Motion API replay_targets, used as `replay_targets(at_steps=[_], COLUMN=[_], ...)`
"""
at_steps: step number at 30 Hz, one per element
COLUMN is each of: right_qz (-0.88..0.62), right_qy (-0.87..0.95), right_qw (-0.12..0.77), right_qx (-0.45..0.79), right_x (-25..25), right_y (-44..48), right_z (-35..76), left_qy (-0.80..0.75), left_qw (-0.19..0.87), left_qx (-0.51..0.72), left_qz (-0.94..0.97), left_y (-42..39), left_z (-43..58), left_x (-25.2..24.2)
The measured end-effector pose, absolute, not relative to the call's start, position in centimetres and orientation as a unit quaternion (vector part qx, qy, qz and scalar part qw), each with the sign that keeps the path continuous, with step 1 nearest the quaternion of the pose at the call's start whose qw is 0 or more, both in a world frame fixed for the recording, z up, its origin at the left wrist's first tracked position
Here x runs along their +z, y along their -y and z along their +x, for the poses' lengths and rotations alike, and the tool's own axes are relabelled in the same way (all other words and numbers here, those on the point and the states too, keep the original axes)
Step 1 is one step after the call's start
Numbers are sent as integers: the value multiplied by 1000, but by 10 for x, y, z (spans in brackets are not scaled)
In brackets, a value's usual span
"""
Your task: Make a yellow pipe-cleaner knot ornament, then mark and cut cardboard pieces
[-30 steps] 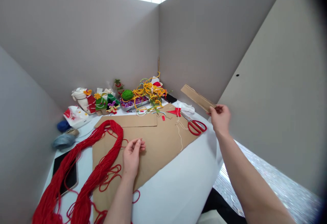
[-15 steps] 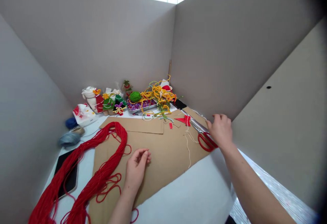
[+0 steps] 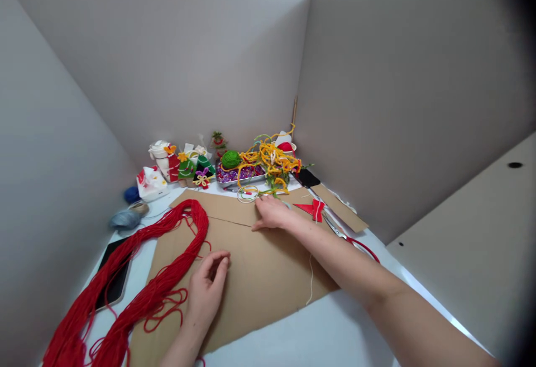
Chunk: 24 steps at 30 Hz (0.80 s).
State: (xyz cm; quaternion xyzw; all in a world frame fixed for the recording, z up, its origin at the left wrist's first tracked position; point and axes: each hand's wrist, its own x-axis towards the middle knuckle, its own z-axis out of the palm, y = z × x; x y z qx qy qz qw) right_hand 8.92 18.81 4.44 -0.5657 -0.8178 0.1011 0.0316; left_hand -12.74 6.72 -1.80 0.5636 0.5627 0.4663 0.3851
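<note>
Your R hand [image 3: 272, 213] has come off the scissors [image 3: 330, 224] & now lies on the cardboard sheet [image 3: 251, 277], mid-frame, w/ fingers [image 3: 262, 219] spread flat, holding nothing, tips on the crease below the top flap [image 3: 218, 209]. The cardboard strip [image 3: 339, 208] that hand held is now down at right of center, its far end on the table near the gray wall. Your L hand [image 3: 205, 286] sits on the sheet at bottom center, fingers [image 3: 218, 263] loosely curled in a narrow arc, apparently empty, just right of the red yarn [image 3: 154, 283]. That yarn runs across the sheet's left side & off the lower left edge of the frame, over a black tablet [image 3: 113, 283]. A red felt piece [image 3: 316, 209] lies on the sheet just past your R wrist, w/ white thread [image 3: 310, 289] trailing below your forearm. Upper center: metal tray [image 3: 240, 174] of beads, green yarn ball [image 3: 230, 159], yellow pipe cleaners [image 3: 272, 157]. Your R forearm hides most of the scissors; only blades & a sliver of red handle show, so their exact lie is hard to tell. The yarn's ends are cut off, & the sheet's near corner is out of frame.
</note>
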Motion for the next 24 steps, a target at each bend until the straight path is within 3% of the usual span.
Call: replay_targets(at_steps=[6, 14, 24], right_qz=[-590, -617, -630], right_qy=[802, 777, 776], right_qw=[11, -10, 30], right_qx=[93, 121, 22], right_x=[48, 59, 70], right_y=[-183, -158, -104], right_z=[93, 114, 128], left_qy=[-592, -647, -704], left_qw=[223, 71, 6], left_qx=[443, 298, 221], left_qz=[636, 698, 675], left_y=[-71, -77, -81], left_z=[-131, -140, -150], left_x=[-13, -17, -18])
